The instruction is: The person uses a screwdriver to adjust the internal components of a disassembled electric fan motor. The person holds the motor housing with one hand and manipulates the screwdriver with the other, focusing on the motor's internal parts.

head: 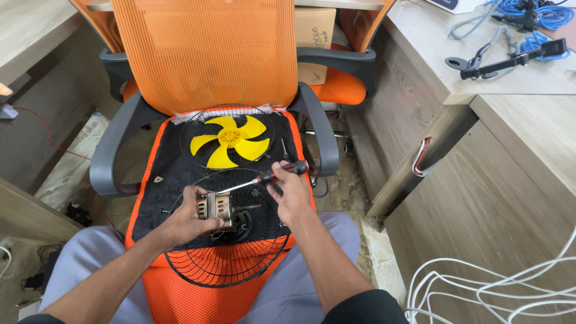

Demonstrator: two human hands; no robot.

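Two hands: left hand point(191, 217) fingers grasp one motor point(217, 207), right hand point(290, 193) one screwdriver point(264, 178) (red-handled).

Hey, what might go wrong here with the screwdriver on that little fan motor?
The left hand holds the fan motor unclamped above the wire fan guard, so the screwdriver in the right hand could slip toward the fingers. Small loose parts on the orange chair seat may roll off. The yellow fan blade lies unsecured behind.
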